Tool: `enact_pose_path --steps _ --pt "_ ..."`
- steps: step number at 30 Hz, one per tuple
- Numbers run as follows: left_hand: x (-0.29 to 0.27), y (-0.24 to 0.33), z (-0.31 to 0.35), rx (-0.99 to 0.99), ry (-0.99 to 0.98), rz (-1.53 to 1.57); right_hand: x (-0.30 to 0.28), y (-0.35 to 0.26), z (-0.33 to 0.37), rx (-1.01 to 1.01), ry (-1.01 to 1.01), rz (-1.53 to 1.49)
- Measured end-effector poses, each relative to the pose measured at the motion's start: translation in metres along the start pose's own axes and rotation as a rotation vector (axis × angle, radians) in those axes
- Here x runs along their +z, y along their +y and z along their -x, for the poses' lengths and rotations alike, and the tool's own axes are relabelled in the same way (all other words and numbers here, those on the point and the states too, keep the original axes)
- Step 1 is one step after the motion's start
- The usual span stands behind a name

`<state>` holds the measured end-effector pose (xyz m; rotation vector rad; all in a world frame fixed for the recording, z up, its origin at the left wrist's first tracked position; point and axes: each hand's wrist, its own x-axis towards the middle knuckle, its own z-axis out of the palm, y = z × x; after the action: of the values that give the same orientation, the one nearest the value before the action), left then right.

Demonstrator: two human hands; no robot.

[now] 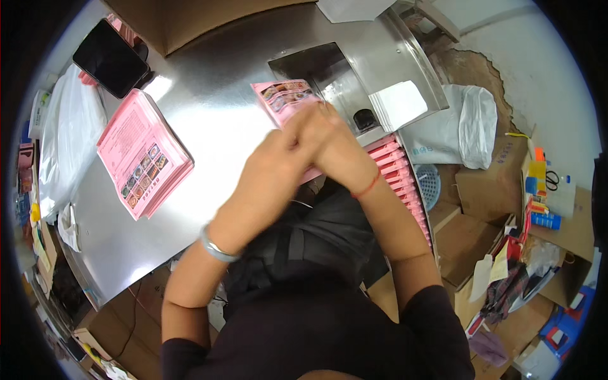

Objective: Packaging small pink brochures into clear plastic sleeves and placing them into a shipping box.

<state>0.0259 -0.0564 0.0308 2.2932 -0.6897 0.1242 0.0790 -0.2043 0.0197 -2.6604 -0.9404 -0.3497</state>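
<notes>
At the far left, a white plastic bag (66,136) lay against the edge of the steel table (209,88), with a black phone (111,58) resting face up near the top corner. Just right of the bag, a stack of pink leaflets (144,154) sat flat on the table, well apart from your hands.

Your left hand (278,158) came up from the lower edge, the forearm angled toward the centre and a silver bangle (216,247) around the wrist. Its fingers were curled and pressed against your right hand; motion blur kept me from telling exactly what they gripped.

Your right hand (332,142) met the left over the middle of the table, a red thread (366,187) at the wrist and the forearm running down to the right. Its fingers were closed around the lower part of a pink leaflet (286,97), which stuck out up and to the left from between both hands, printed side visible, above the table.

Behind the hands, a rectangular opening (316,66) was set into the steel surface. To its right, a small stack of white paper (399,104) rested on the raised steel part. Below that, a row of pink leaflets (399,171) stood on edge along the table's right side, partly hidden by your right forearm.

Further right, off the table, stood a white sack (468,126), a blue basket (432,183) and several cardboard boxes (481,190).
</notes>
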Motion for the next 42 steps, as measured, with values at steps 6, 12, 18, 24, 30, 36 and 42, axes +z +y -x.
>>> enact_pose_path --steps 6,12,18,24,30,36,42 --pt "-0.043 -0.021 0.041 -0.332 0.455 -0.176 -0.005 0.032 -0.006 0.321 0.002 0.094" --pt "-0.121 -0.097 0.116 -0.739 0.203 -0.852 -0.021 0.054 0.061 0.382 0.474 0.225" --pt "-0.053 -0.042 0.049 -0.237 0.33 -0.298 -0.017 0.068 0.065 0.395 0.431 0.233" --pt "0.024 -0.001 0.032 -0.116 0.128 -0.207 -0.045 0.104 0.072 0.313 0.38 -0.07" --pt "-0.015 -0.038 0.049 -0.097 0.062 -0.532 -0.014 -0.047 0.056 -0.316 -0.016 -0.249" --pt "-0.005 -0.015 0.041 -0.151 0.283 -0.389 0.031 -0.027 -0.011 -0.225 0.032 -0.293" --pt "0.006 -0.01 0.053 -0.234 0.107 -0.386 -0.042 0.123 -0.136 0.083 0.672 0.235"
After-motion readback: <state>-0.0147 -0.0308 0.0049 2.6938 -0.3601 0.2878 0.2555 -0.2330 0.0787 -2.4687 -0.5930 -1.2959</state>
